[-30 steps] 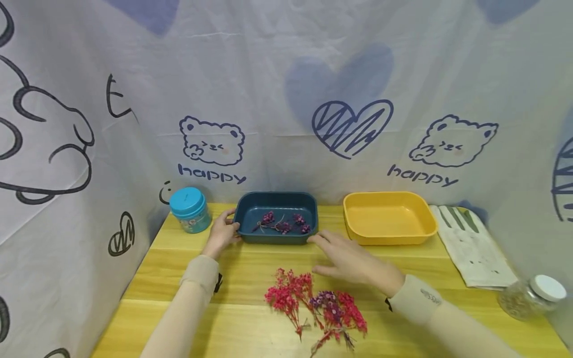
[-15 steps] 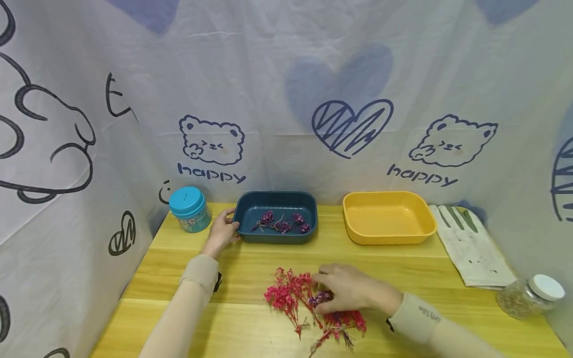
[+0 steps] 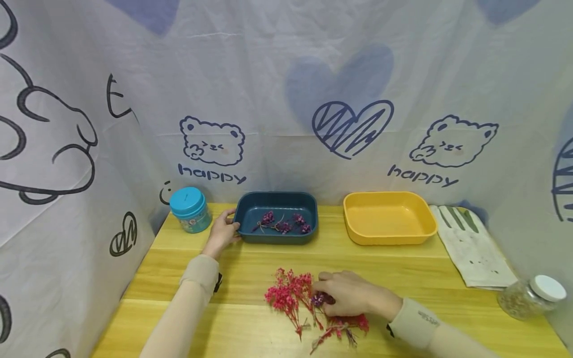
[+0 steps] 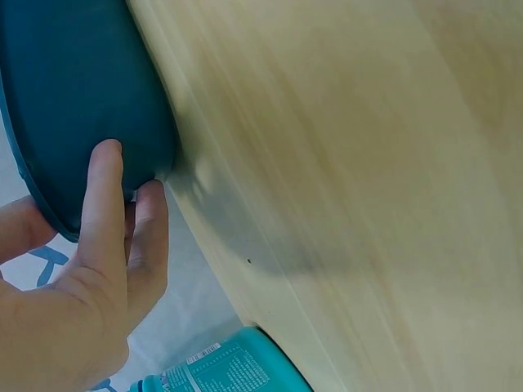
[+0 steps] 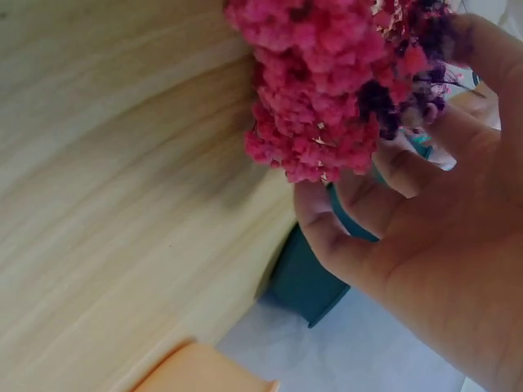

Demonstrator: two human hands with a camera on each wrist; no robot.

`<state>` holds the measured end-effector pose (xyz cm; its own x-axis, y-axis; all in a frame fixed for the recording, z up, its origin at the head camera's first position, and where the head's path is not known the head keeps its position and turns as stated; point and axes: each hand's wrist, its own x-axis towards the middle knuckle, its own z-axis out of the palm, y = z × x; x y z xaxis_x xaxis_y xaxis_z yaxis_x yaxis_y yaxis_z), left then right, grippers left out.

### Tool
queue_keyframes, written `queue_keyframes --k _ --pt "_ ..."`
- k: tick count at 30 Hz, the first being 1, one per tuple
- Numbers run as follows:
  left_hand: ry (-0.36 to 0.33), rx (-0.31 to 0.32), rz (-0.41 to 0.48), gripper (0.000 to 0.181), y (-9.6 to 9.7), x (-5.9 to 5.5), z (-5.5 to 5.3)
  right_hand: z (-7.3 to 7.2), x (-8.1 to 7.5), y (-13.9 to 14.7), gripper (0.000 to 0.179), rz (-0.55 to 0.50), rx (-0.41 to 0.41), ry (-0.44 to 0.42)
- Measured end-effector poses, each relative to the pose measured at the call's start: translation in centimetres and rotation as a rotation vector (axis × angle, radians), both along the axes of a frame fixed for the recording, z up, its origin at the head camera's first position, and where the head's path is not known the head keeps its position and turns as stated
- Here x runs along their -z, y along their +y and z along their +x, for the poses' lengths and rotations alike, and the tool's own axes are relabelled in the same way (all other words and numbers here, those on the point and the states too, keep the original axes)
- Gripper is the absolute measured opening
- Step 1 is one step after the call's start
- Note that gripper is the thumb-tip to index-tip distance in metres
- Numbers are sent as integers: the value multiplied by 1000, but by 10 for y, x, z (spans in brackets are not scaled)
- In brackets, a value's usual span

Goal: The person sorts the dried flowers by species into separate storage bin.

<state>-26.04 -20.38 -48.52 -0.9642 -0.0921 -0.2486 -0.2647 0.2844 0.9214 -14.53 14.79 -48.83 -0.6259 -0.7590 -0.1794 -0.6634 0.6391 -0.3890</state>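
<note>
With thumb over the rim and fingers against the outer wall, my left hand holds the left end of a dark blue tray. Several small purple flower sprigs lie in that tray. Nearer the front, my right hand has its thumb and fingers curled about a purple flower sprig in a pile on the table. Bright pink flower sprigs spread to its left, and more pink blooms show beside the purple ones in the right wrist view. The hand hides part of the pile.
A yellow tray stands at the back right, beside a folded white cloth with green stripes. A white-lidded clear jar is at the far right. Left of the blue tray sits a blue-lidded canister.
My right hand has come from the blue tray's right front corner down to the flower pile and closed its fingers about a purple sprig. The left hand stays on the tray.
</note>
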Motion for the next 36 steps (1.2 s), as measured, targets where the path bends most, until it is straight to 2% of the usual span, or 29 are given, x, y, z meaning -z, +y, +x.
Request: queue_keyframes --k 5,13,21,26,32,36 --pt "-2 1 3 56 -1 1 0 -5 -4 5 30 -128 18 -58" --pt "8 2 -11 56 -2 3 1 -15 -20 13 22 -302 80 -131" --pt "9 3 -16 55 -2 4 0 -28 -33 16 19 -461 163 -277" --pt "17 3 -19 55 -2 4 0 -40 -44 10 17 -547 305 -358" --pt "25 14 -24 54 0 4 0 -56 -57 -2 14 -599 531 -388" --pt "28 10 -25 54 0 5 -1 -65 -63 -14 20 -630 633 -417"
